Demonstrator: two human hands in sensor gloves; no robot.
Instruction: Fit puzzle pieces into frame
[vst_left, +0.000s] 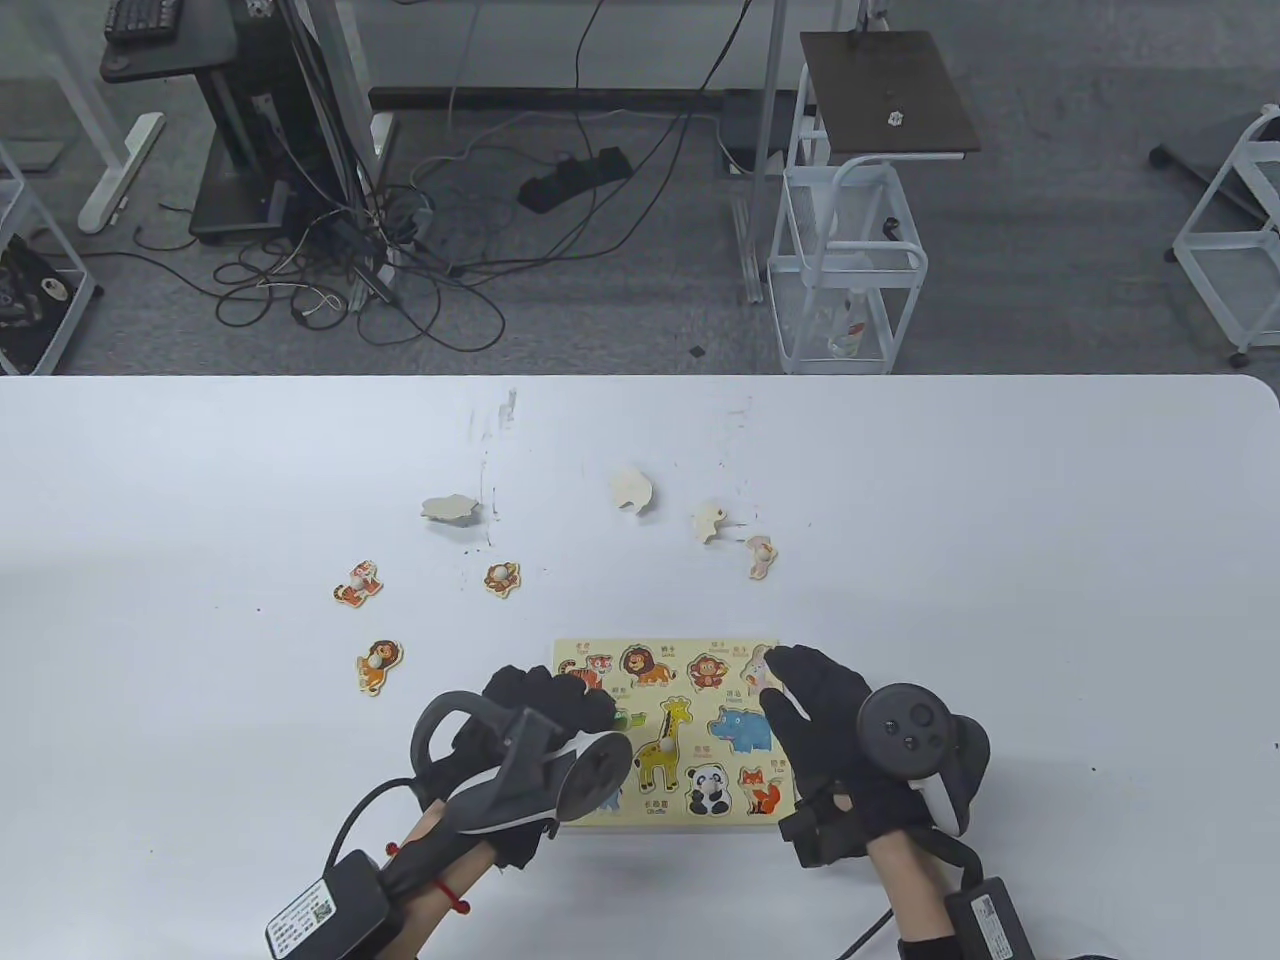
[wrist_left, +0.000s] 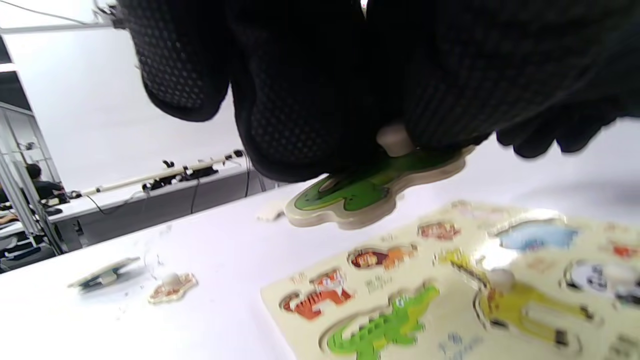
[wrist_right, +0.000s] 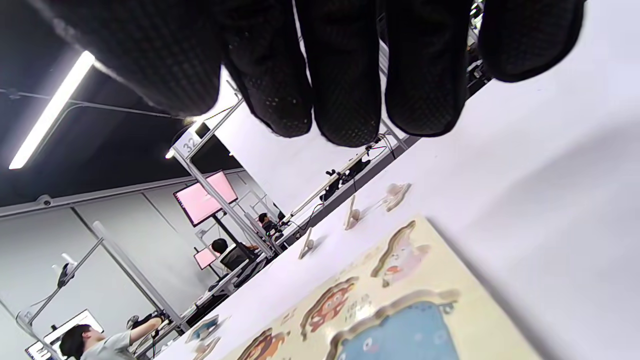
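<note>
While the table view hides it under the left tracker, the left wrist view shows the green crocodile piece (wrist_left: 370, 187) off the board.
Left hand (vst_left: 535, 705): fingers pinch the crocodile piece's peg, holding it just above the matching green recess (wrist_left: 382, 325).
Right hand (vst_left: 815, 720): fingers straight and side by side, gripping nothing, over the frame's right edge; whether they touch it cannot be told.
Frame (vst_left: 668, 815): flat on the white table (vst_left: 1000, 550) between the hands.
In the frame: giraffe (vst_left: 662, 745), hippo (vst_left: 740, 728), panda (vst_left: 708, 788), fox (vst_left: 765, 790).
Loose on the table: seven pieces beyond the frame; lion piece (vst_left: 378, 665) nearest the left hand.
</note>
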